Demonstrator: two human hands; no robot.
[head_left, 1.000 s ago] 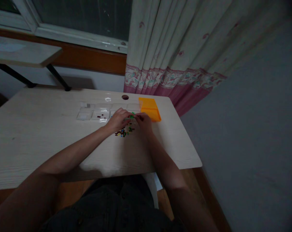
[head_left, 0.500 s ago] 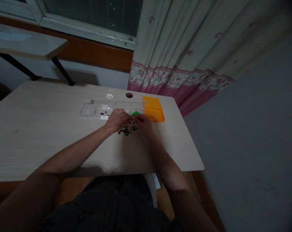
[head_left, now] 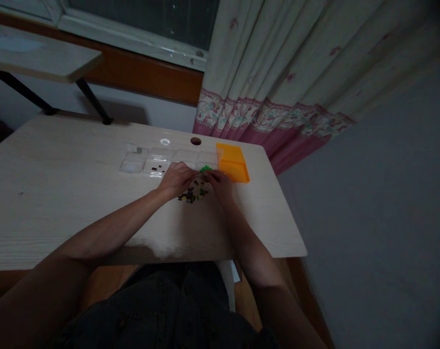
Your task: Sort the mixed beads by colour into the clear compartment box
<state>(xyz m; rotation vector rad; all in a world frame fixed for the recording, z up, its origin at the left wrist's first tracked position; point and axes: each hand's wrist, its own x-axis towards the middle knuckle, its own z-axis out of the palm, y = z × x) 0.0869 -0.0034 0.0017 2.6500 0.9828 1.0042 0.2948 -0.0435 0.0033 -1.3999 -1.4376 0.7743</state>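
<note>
My left hand [head_left: 178, 179] and my right hand [head_left: 219, 180] meet fingertip to fingertip just above a scatter of small mixed-colour pieces [head_left: 191, 196] on the table. Both hands have their fingers pinched together; whatever lies between them is too small to make out. Behind the hands runs a clear plastic compartment tray [head_left: 145, 166]. Green pieces [head_left: 205, 168] fill part of its right front compartment, partly hidden by my right fingers. A few dark red pieces [head_left: 154, 168] lie in a compartment left of my left hand.
An orange open tray [head_left: 237, 170] stands at the right end of the clear tray. The pale wooden table [head_left: 77, 194] has a round cable hole [head_left: 195, 141] near its back edge. A raised shelf [head_left: 48, 63] stands at the back left; a curtain [head_left: 256, 106] hangs behind.
The hands stay together over the pieces, with only slight finger movement. The camera view has shifted a little.
</note>
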